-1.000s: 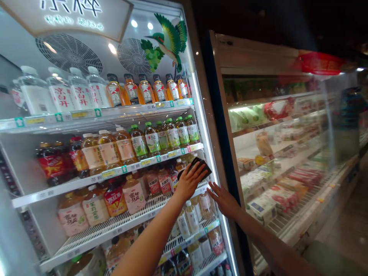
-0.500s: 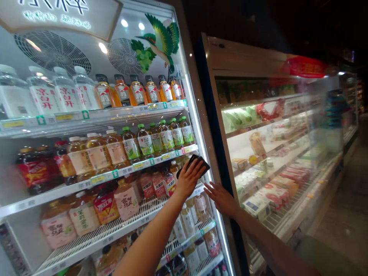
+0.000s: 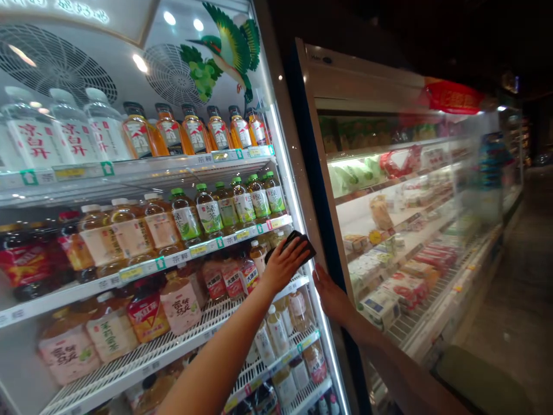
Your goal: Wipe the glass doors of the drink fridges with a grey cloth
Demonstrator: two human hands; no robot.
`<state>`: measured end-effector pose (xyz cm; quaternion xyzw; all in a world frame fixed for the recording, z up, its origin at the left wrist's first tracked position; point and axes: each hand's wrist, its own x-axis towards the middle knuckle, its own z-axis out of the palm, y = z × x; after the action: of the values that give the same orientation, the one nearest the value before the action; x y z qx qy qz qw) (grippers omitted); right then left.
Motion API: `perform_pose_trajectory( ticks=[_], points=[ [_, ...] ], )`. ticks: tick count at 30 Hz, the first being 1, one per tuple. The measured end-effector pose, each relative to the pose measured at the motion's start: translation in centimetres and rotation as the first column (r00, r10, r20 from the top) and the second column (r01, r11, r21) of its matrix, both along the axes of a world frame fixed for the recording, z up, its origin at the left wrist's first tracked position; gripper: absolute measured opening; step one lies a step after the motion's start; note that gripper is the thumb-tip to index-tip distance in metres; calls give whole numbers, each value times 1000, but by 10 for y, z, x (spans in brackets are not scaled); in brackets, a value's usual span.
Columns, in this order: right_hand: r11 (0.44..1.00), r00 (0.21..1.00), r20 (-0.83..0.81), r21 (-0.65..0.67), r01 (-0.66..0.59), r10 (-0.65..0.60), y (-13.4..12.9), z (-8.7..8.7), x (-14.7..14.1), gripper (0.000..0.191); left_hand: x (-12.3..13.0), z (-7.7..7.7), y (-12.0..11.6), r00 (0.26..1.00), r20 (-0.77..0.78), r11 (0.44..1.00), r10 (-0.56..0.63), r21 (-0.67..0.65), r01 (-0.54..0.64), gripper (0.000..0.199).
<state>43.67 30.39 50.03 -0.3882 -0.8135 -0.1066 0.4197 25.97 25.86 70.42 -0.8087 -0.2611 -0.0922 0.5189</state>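
My left hand [image 3: 288, 259] reaches up at the right edge of a lit drinks cooler [image 3: 142, 271]. Its fingers lie over a dark, folded cloth [image 3: 306, 245] and press it near the bright light strip. Slightly lower and to the right is my right hand [image 3: 327, 291], dim and a little blurred. Its fingers are stretched toward the cooler's edge and hold nothing that I can see; whether they touch the frame is unclear. Green-capped tea bottles [image 3: 207, 210] stand on the shelf just above and left of the cloth.
Several shelves of bottles fill the cooler, with amber bottles [image 3: 196, 129] on top and large pink-labelled bottles [image 3: 179, 300] lower down. To the right stands a second chiller [image 3: 367, 75] with packaged food. A dark aisle floor [image 3: 496, 311] runs along it.
The view has shifted, so the cooler's contents sit further left. My left hand stays on the cloth at the edge. My right hand has come closer to it, its fingers less spread.
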Motion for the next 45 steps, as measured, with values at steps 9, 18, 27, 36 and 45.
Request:
perform_pose_trajectory(
  ticks=[9,18,27,36,45],
  points=[
    [1000,999,-22,-2,-26,26,4,-4,3,103,16,-8,13,993,113,995,11,97,-22,56],
    [998,998,-1,1,-56,56,1,-1,8,111,41,36,41,977,213,997,-1,76,-15,55],
    [1000,1000,1,27,-4,4,1,-1,1,107,31,13,35,998,-10,998,-55,-25,54,48],
    [999,1000,-23,30,18,-17,-3,-3,-1,113,48,25,41,995,96,1000,-11,15,10,46],
    [999,1000,16,-31,27,-27,2,-5,0,113,51,59,54,985,174,999,-10,53,1,52]
  ],
)
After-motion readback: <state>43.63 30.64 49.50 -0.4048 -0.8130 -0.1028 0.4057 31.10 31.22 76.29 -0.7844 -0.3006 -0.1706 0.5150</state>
